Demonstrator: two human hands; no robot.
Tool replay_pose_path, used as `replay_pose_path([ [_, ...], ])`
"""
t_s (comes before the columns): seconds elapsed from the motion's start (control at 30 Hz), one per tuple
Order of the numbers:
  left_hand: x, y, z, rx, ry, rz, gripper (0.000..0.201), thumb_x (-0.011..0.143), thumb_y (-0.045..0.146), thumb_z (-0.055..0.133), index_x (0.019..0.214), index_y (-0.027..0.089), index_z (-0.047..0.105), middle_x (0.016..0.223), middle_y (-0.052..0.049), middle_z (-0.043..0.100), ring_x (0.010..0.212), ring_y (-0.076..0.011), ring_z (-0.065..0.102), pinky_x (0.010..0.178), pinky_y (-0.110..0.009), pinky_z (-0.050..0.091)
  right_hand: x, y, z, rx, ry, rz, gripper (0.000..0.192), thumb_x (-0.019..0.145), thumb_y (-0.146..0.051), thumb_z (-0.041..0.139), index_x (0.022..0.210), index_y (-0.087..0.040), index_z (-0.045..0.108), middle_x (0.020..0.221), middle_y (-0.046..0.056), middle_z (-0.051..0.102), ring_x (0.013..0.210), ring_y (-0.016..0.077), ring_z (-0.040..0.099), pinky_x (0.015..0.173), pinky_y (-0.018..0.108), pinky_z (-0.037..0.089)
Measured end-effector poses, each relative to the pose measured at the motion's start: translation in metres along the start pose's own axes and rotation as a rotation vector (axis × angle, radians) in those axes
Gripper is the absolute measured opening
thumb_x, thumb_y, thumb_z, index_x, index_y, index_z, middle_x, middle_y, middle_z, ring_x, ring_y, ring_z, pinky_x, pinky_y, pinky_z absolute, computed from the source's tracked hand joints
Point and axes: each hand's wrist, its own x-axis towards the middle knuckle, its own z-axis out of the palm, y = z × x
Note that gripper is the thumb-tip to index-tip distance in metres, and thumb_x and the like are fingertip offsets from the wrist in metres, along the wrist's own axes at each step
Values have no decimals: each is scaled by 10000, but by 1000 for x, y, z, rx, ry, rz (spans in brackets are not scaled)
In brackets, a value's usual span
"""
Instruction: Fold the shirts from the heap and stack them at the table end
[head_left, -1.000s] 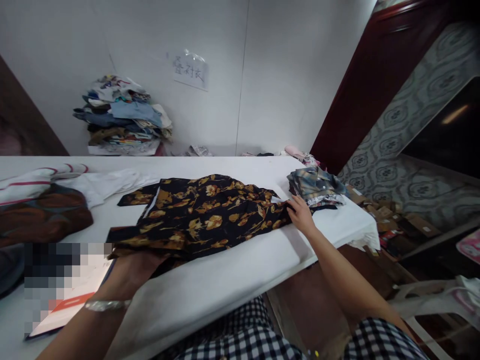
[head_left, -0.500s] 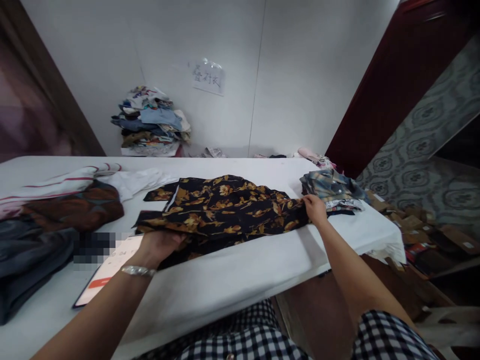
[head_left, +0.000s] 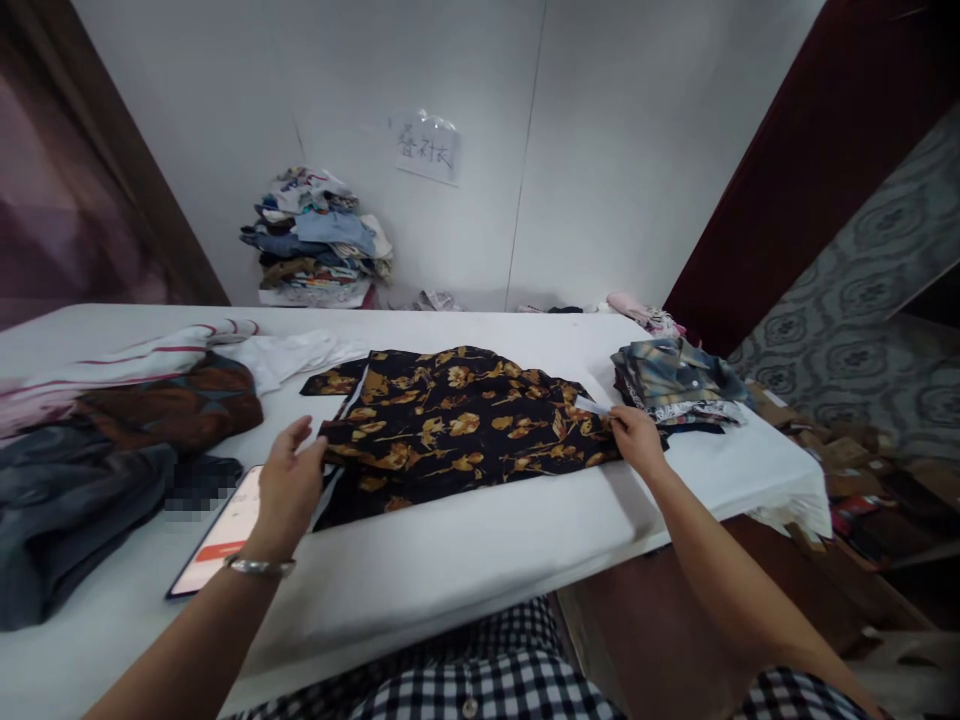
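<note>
A black shirt with golden-brown flowers [head_left: 465,425] lies spread across the white table [head_left: 465,560], one sleeve sticking out at its far left. My right hand [head_left: 636,438] pinches the shirt's right end, where a small white strip shows beside the fingertips. At the shirt's left edge is my left hand [head_left: 289,490], its fingers apart and holding nothing, the fingertips close to the cloth. A lit phone [head_left: 221,540] lies under and beside my left forearm.
Left on the table are a striped white garment [head_left: 172,350], a brown one [head_left: 195,400] and dark grey trousers or similar cloth [head_left: 90,510]. Folded shirts [head_left: 679,375] are stacked at the right. A tall clothes pile [head_left: 319,240] stands against the wall, near a paper sign [head_left: 427,148].
My left hand has come out from under the shirt's near left edge and opened, shifting left. My right hand still grips the right end, where a white strip now shows.
</note>
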Motion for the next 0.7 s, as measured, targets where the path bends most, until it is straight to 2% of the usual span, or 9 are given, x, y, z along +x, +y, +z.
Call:
replay_pose_path([
  [0.07, -10, 5, 4, 174, -104, 242, 433, 845, 418, 498, 1204, 185, 566, 1369, -117, 544, 1282, -273, 480, 1110, -476, 352, -1, -25, 6, 94, -22, -173, 272, 877, -275, 483, 999, -200, 715, 1108, 111, 690, 1091, 251, 604, 1000, 442, 446],
  [0.13, -22, 9, 10, 306, -325, 463, 440, 843, 465, 510, 1173, 191, 610, 1362, -119, 560, 1286, -272, 481, 1116, -463, 335, -7, -47, 15, 170, -164, -327, 292, 883, -324, 533, 1112, -220, 682, 1238, 105, 640, 1207, 258, 544, 1047, 479, 407],
  [0.2, -34, 9, 14, 444, -525, 567, 482, 814, 476, 559, 1212, 209, 611, 1376, -118, 556, 1290, -290, 478, 1116, -506, 308, -15, -58, 22, 180, -339, -413, 406, 854, -370, 597, 1237, -237, 621, 1352, 106, 568, 1302, 276, 465, 1078, 521, 361],
  [0.27, -42, 6, 14, 577, -640, 592, 538, 781, 450, 607, 1267, 219, 590, 1420, -116, 516, 1310, -310, 456, 1110, -536, 297, -24, -56, 26, 126, -454, -416, 519, 815, -377, 635, 1310, -235, 571, 1395, 121, 528, 1338, 303, 422, 1081, 558, 336],
  [0.37, -46, 1, 9, 671, -683, 586, 517, 796, 350, 581, 1290, 199, 585, 1409, -121, 526, 1291, -296, 480, 1080, -488, 359, -32, -35, 24, 34, -496, -380, 542, 785, -245, 586, 1326, -222, 564, 1391, 125, 532, 1340, 313, 421, 1080, 569, 327],
  [0.43, -45, -2, 7, 693, -669, 581, 487, 791, 202, 528, 1272, 204, 604, 1368, -112, 567, 1266, -276, 508, 1070, -461, 380, -35, -20, 21, -9, -494, -379, 571, 750, -150, 524, 1315, -209, 578, 1388, 120, 537, 1334, 307, 431, 1085, 560, 329],
  [0.53, -40, -5, 7, 707, -627, 550, 575, 723, 11, 440, 1214, 225, 650, 1316, -105, 609, 1220, -261, 551, 1055, -455, 398, -36, -3, 19, -52, -478, -378, 611, 704, -93, 475, 1290, -205, 603, 1369, 109, 557, 1311, 297, 465, 1083, 554, 345],
  [0.7, -30, 6, 12, 695, -619, 510, 509, 762, -3, 384, 1096, 213, 702, 1171, -116, 685, 1087, -245, 625, 968, -429, 463, -31, 14, 27, -45, -367, -328, 534, 691, -70, 440, 1143, -187, 701, 1212, 110, 668, 1121, 259, 628, 992, 464, 487],
])
